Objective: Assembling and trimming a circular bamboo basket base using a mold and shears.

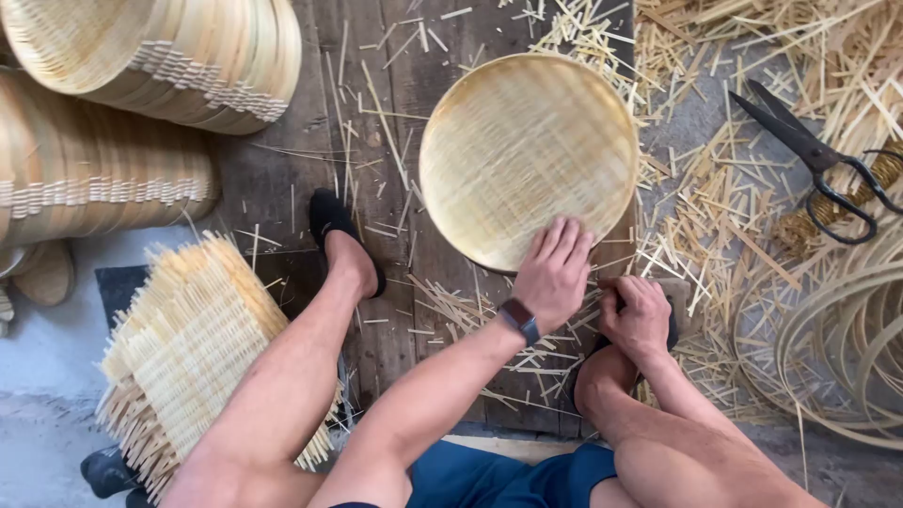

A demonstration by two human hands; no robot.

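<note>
tray: round woven bamboo tray [527, 155], lying just ahead of both hands
left hand [553, 273]: nearer, fingers spread flat on its near rim
right hand [640, 315]: curled shut by the knee, contents hidden, off the tray

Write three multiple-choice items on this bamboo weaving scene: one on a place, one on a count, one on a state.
1. Where do the black shears lie?
A. right of the round tray
B. on the woven mats
C. in a hand

2. How many hands touch the round woven tray?
A. none
B. one
C. two

3. The tray is:
A. flat on the floor
B. propped on its edge
C. stacked with others

Key: 1 A, they lie among offcuts at right; 2 B, only the left hand rests on its rim, the right hand sits lower; 3 B, it stands tilted.
</note>
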